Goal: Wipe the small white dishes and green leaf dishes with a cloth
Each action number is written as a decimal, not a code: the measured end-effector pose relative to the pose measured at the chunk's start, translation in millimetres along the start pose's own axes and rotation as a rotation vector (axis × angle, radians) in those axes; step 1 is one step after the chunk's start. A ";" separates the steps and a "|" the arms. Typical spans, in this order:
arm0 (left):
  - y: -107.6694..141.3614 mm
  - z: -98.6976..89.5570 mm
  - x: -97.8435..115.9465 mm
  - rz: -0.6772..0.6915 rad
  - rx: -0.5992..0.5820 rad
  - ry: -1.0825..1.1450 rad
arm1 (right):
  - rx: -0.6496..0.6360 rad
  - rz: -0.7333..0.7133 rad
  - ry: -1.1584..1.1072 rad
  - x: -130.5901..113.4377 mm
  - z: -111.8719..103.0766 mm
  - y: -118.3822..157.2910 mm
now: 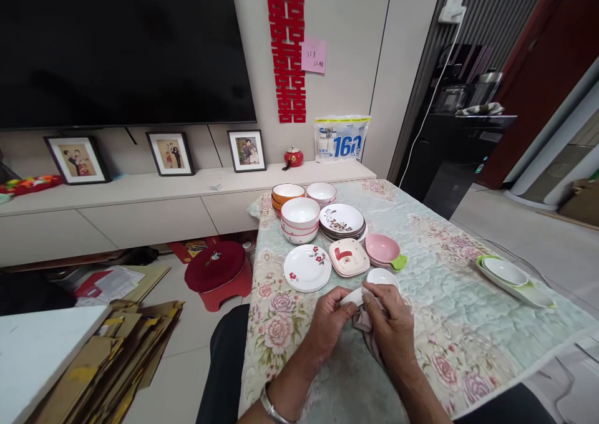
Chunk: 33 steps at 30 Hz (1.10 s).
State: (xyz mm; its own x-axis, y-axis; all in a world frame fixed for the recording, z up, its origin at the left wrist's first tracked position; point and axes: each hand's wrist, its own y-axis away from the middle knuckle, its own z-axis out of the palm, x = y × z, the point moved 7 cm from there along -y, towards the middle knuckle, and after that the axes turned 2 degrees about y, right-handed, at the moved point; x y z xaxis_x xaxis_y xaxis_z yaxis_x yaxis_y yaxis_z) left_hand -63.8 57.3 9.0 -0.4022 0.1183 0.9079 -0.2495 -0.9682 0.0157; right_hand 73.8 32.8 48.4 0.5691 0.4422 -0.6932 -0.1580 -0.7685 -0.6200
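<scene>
My left hand [330,324] grips the left side of a small white dish [353,297], held tilted above the table's near part. A greyish-pink cloth [363,322] is bunched in my right hand [392,318], whose fingers press at the dish's right edge. Just beyond my hands stands a small white bowl [382,278], partly hidden by the right one. Close by are a squarish dish with a red pattern [349,257], white plates with red flowers [306,268] and pink bowls with a green leaf-shaped handle [382,249].
Stacked white bowls [300,215], orange bowls [288,192] and brown-rimmed plates [342,219] occupy the table's far left. A white dish with green ends [515,282] lies at the right on the floral tablecloth [444,305]. A red stool [218,268] and flattened cardboard [107,355] are to the left.
</scene>
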 end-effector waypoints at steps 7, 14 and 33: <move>2.0 4.7 15.3 0.102 -0.043 -0.154 | -0.034 -0.052 -0.054 -9.7 1.1 -0.3; 3.2 5.0 -0.1 0.033 0.021 0.020 | 0.057 0.303 -0.170 34.9 -5.9 -1.4; 6.9 -0.5 -5.7 -0.016 0.023 0.073 | -0.017 -0.067 -0.078 -8.2 -0.8 1.7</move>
State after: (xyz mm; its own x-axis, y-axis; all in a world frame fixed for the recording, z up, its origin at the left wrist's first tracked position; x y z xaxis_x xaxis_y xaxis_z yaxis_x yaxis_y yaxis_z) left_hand -63.6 50.1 3.7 -0.4614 0.1486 0.8746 -0.2366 -0.9708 0.0401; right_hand 69.5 27.5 53.3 0.5135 0.5267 -0.6774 -0.1081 -0.7434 -0.6600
